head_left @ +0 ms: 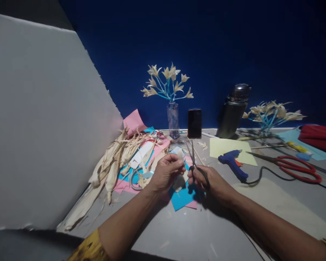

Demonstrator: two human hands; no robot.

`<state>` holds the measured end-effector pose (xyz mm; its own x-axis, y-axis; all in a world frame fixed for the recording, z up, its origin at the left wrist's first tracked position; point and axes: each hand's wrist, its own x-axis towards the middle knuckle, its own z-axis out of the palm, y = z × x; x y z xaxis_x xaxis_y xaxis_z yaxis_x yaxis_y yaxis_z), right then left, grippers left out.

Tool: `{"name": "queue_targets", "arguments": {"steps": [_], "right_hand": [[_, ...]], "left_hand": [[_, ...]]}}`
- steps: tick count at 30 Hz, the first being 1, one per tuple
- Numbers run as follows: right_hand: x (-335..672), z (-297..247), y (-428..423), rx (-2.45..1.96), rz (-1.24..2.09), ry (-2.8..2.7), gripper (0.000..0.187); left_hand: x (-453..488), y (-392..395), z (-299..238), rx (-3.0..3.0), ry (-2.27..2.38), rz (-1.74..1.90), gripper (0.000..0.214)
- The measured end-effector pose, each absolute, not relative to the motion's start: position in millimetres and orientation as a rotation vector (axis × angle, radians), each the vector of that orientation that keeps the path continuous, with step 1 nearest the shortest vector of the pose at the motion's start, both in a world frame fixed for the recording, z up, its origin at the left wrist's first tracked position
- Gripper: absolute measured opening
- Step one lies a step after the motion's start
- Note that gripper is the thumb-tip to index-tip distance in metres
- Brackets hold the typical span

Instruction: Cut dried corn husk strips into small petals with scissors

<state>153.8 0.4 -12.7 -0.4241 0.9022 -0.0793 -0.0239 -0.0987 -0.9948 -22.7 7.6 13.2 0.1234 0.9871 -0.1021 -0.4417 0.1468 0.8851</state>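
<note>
My left hand pinches a small pale piece of corn husk between thumb and fingers. In my right hand are small black-handled scissors, their blades pointing up and slightly apart, just right of the husk piece. Below both hands lie blue paper and bits of pink paper. A heap of dried corn husks spreads to the left of my left hand, mixed with coloured paper and a roll of tape.
Behind stand a glass vase of husk flowers, a phone and a flask. To the right lie a blue glue gun with its cord, large red-handled scissors, yellow paper and more husk flowers.
</note>
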Motion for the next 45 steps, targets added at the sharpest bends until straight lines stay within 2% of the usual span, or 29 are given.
{"name": "queue_targets", "arguments": {"steps": [5, 12, 26, 31, 45], "right_hand": [[150, -21, -6, -0.958, 1.852, -1.418, 0.048], [147, -18, -12, -0.929, 1.973, -1.284, 0.043], [141, -16, -15, -0.982, 1.953, -1.213, 0.042], [140, -19, -14, -0.980, 1.920, -1.209, 0.048], [143, -20, -11, -0.978, 1.808, -1.336, 0.049]], "left_hand": [[-22, 7, 11, 0.843, 0.950, 1.306, 0.032], [-18, 6, 3, 1.099, 1.061, 1.445, 0.020], [-16, 2, 3, 1.029, 1.015, 1.432, 0.030], [-15, 1, 2, 0.998, 1.022, 1.426, 0.034], [-14, 0, 2, 0.964, 0.962, 1.408, 0.037]]}}
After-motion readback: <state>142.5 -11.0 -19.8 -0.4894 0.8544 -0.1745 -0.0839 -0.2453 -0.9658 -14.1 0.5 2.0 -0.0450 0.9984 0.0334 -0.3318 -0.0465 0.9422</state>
